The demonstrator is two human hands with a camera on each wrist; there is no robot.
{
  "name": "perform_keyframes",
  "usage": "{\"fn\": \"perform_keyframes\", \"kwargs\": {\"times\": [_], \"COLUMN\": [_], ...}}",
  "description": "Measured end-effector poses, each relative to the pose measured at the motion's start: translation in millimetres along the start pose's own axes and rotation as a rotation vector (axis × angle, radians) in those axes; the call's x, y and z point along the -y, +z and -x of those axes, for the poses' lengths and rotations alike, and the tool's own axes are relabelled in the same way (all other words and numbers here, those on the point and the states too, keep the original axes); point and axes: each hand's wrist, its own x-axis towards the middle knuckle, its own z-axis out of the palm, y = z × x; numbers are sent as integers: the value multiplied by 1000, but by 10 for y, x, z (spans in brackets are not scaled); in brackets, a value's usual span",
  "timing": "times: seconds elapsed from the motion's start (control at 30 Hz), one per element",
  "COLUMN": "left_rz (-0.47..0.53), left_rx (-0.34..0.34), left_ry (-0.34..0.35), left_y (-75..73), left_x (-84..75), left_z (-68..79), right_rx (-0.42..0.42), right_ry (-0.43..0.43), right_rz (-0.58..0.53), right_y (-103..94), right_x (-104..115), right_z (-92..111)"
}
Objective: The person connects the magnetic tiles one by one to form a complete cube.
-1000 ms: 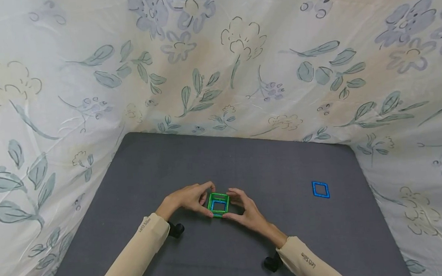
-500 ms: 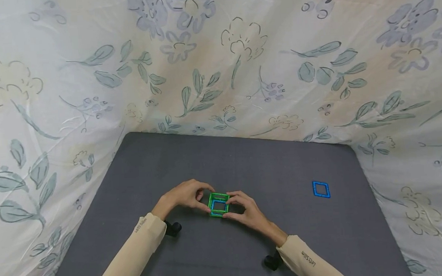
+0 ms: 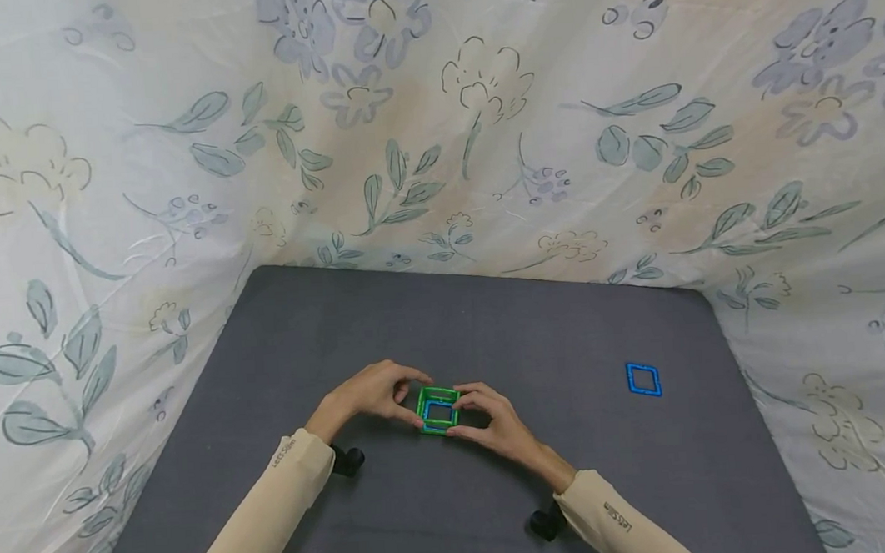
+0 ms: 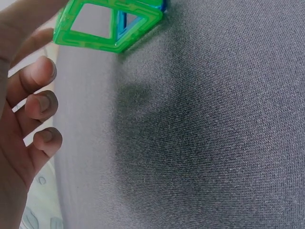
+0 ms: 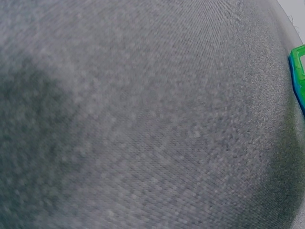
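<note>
Between both hands on the grey table sits a small open-topped box of magnetic tiles (image 3: 440, 424), with green frames around the sides and blue frames showing inside and low down. The left hand (image 3: 373, 390) holds its left side, index fingertip at the far corner and thumb at the near one. On the opposite side, the right hand (image 3: 497, 426) grips with thumb and fingertips at the right edges. In the left wrist view, a green tile (image 4: 86, 41) stands beside the curled lower fingers (image 4: 42, 106). Only a green and blue edge (image 5: 296, 76) of the box enters the right wrist view.
A single blue square tile frame (image 3: 631, 379) lies flat to the right on the grey table (image 3: 324, 316). Floral fabric (image 3: 408, 186) hangs around the back and sides. Black wrist devices (image 3: 349, 460) are under both forearms.
The left hand has shifted slightly left and its finger pose has changed at the box's edge. The right index finger has come down onto the right side. The box has barely moved.
</note>
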Motion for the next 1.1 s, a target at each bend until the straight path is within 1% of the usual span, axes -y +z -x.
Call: {"fn": "perform_keyframes", "kwargs": {"times": [0.27,0.37,0.5,0.6,0.7,0.8,0.9,0.97,1.1], "left_rz": [32,38,44,50,57,58,50,45,44], "left_rx": [3,1,-6,-11,-13,-14,-15,-15,-11], "left_ry": [12,12,11,6,1,7,18,20,14], "left_y": [13,18,26,20,16,17,23,27,34], "left_x": [14,16,17,12,8,12,20,23,19], "left_z": [4,3,10,20,28,32,32,31,32], "right_rx": [7,22,21,4,-3,0,0,5,52], "right_ry": [-44,-41,-44,-53,-45,15,110,188,345], "right_rz": [26,28,58,115,199,303,415,476,558], "right_y": [-43,-67,-111,-234,-510,-917,-1372,-1669,-2190], "right_x": [56,75,-19,-185,-345,-442,-506,-527,-546], "right_z": [-17,-24,9,76,173,293,433,528,702]}}
